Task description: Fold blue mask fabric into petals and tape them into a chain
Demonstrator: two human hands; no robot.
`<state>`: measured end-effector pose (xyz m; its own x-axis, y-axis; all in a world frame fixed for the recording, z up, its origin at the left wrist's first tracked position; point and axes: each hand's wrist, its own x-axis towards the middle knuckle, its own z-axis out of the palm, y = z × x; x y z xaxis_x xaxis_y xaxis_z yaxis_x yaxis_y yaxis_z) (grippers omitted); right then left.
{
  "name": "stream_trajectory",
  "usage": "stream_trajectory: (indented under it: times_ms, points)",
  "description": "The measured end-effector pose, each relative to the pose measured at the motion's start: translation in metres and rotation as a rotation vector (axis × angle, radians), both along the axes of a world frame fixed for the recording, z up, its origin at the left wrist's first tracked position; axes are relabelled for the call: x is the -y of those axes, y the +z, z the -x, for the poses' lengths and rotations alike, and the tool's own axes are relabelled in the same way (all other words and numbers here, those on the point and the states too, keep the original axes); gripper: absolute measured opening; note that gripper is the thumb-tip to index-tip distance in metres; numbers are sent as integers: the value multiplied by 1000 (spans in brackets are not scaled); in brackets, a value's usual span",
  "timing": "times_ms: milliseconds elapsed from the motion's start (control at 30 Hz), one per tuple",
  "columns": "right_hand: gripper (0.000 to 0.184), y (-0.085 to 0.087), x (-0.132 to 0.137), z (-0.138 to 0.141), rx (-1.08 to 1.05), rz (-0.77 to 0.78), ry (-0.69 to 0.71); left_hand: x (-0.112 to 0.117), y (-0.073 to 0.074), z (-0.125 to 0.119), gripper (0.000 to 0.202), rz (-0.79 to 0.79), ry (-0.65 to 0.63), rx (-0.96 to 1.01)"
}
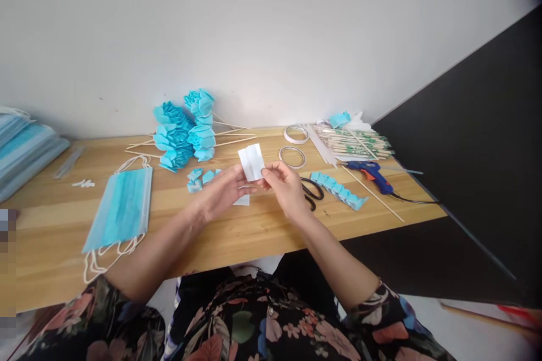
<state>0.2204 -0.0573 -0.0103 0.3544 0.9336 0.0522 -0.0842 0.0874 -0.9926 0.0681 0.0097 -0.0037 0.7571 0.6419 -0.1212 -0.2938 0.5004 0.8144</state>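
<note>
From the head camera, both hands are raised just above the wooden table (pixel 237 237) and meet on one small white piece (pixel 251 162), which stands upright above the fingertips. The left hand (pixel 224 192) closes its fingers on the piece's lower left edge, and the right hand (pixel 285 186) pinches its lower right edge between thumb and forefinger, so both are narrowed onto it and neither is spread. Just below the left fingers another white scrap (pixel 242 200) lies flat on the wood, partly hidden by the hand. Just left of those fingers are a few small blue folded bits (pixel 199 177), and beyond them, farther from the person, a bunch of blue folded flowers (pixel 184 132) on thin sticks lies on its side. Well to the left of the left hand a blue face mask (pixel 121 208) lies flat with its white ear loops loose, and farther left a stack of masks (pixel 25 149) sits at the table's edge. Right beside the right hand's knuckles are black scissors (pixel 312 192), and just beyond the right fingers a ring of tape (pixel 292 156), with a second ring (pixel 296 133) behind it. To the right of the scissors runs a strip of blue folded pieces (pixel 339 189), then a blue and orange glue gun (pixel 372 174), and behind that a bundle of wrapped sticks (pixel 355 144). All of it lies loose, straight on the table top
</note>
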Motion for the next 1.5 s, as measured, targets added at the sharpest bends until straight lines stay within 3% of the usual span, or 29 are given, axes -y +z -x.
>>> stream_trajectory:
  times_ms: [100, 200, 333, 500, 767, 967, 1133, 1233, 1500]
  points:
    - [15, -7, 1, 7, 7, 19, 22, 0, -4, -4, 29, 8, 87, -57]
    - [18, -9, 5, 4, 80, 23, 118, -5, -5, -1, 31, 7, 120, -96]
    - [22, -8, 4, -15, 213, -33, 172, -12, -1, 12, 39, -90, 50, -208]
    - [49, 4, -3, -27, 576, -196, 230, -15, -1, 22, 39, -203, -61, -304]
    - [22, 19, -31, -31, 1021, -390, 402, -14, -10, 27, 43, -227, -58, -365]
    - [26, 10, -49, -35, 936, -380, 466, -16, -9, 29, 45, -216, -47, -335]
    - [23, -8, -43, -37, 654, -288, 450, -17, -13, 29, 44, -185, -47, -341]
    - [20, -15, -40, -39, 598, -254, 487, -16, -13, 28, 42, -176, -40, -339]
    - [12, -11, -41, -36, 582, -217, 459, -12, -13, 24, 38, -225, -6, -376]
